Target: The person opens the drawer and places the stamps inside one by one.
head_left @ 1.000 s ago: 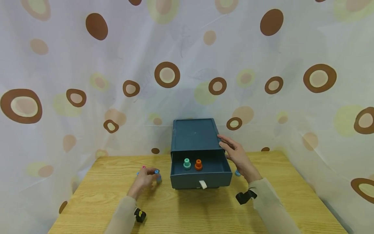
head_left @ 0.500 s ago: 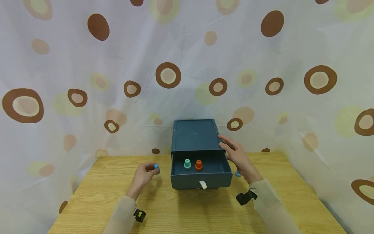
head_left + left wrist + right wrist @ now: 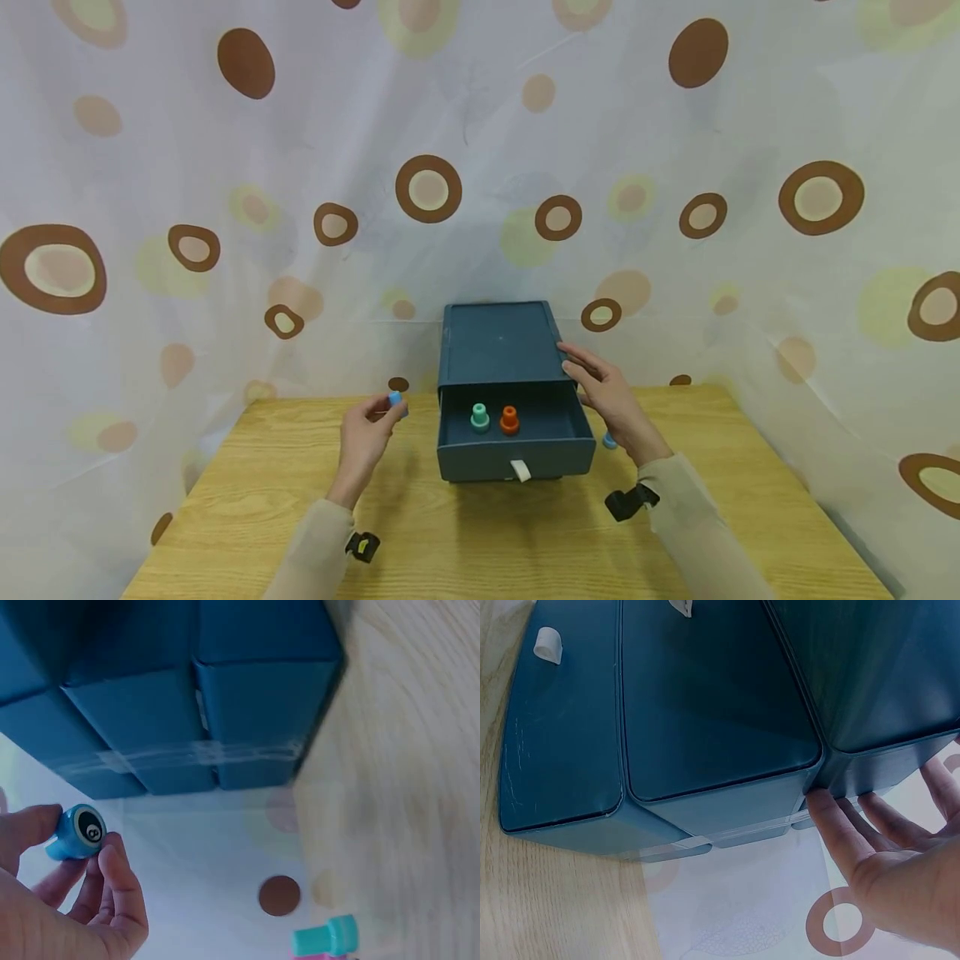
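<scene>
My left hand (image 3: 362, 442) is raised left of the dark blue drawer unit (image 3: 498, 337). Between thumb and fingers it pinches a small blue toy stamp (image 3: 395, 398). The left wrist view shows that stamp's round end (image 3: 90, 826), printed with a black 8-ball. My right hand (image 3: 613, 408) rests against the unit's right side, thumb near the top edge; in the right wrist view its fingers (image 3: 832, 825) touch the side wall. The top drawer (image 3: 480, 462) is pulled out, with a mint green stamp (image 3: 479, 419) and an orange stamp (image 3: 509, 422) standing inside.
A turquoise stamp (image 3: 326, 938) stands on the wooden table (image 3: 255, 500) with a pink one (image 3: 319, 958) just behind it. Another blue stamp (image 3: 609, 441) is right of the unit, partly hidden by my right hand. A spotted curtain (image 3: 480, 125) hangs behind.
My left hand has lifted the blue stamp off the table, up and slightly left, tilting it. My right hand and the open drawer stay where they were.
</scene>
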The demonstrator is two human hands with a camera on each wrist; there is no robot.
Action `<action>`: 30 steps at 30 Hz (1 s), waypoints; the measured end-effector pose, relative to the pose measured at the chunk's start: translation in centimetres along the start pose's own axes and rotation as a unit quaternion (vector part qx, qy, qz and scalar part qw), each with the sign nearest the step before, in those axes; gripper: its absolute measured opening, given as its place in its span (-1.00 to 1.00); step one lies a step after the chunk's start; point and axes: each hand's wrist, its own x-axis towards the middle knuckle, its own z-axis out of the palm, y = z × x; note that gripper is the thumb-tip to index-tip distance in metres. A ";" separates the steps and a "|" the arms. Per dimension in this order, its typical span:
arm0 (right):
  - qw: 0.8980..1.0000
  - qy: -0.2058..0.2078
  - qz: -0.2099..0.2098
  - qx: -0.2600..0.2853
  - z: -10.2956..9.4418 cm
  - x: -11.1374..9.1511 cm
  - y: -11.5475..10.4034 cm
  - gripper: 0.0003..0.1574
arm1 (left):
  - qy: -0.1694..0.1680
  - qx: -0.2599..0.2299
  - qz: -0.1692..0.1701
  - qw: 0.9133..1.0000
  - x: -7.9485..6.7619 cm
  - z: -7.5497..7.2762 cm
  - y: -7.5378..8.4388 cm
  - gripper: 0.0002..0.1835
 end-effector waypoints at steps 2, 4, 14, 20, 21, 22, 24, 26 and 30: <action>1.000 -0.001 0.000 -0.001 0.0 0.0 -0.1 -0.30 | 0.009 -0.006 0.009 1.000 -0.2 0.1 0.5 -0.69; 1.000 -0.001 0.000 0.000 0.0 0.0 -0.1 -0.31 | 0.016 -0.009 0.021 1.000 -0.4 0.2 1.1 -0.68; 1.000 0.002 0.002 0.000 -0.1 0.1 0.3 -0.29 | 0.042 -0.045 0.056 0.996 -0.8 0.8 2.4 -0.74; 1.000 -0.001 0.004 0.001 0.1 0.0 0.1 -0.28 | 0.042 -0.061 0.056 0.996 -1.5 0.7 4.1 -0.73; 1.000 -0.002 0.003 0.001 0.1 0.0 0.1 -0.28 | 0.040 -0.062 0.058 0.996 -1.7 0.6 4.7 -0.73; 1.000 -0.003 0.002 0.001 0.2 0.0 0.0 -0.28 | 0.038 -0.062 0.061 0.995 -2.0 0.5 5.3 -0.75; 1.000 -0.004 0.000 0.002 0.2 -0.1 -0.1 -0.30 | 0.029 -0.064 0.071 0.995 -2.5 0.4 6.5 -0.75; 1.000 -0.003 -0.001 0.003 0.2 -0.1 -0.1 -0.31 | 0.021 -0.067 0.082 0.994 -2.9 0.3 7.4 -0.74; 1.000 0.000 -0.001 0.004 0.1 -0.1 -0.1 -0.31 | 0.008 -0.072 0.094 0.993 -3.3 0.3 8.5 -0.74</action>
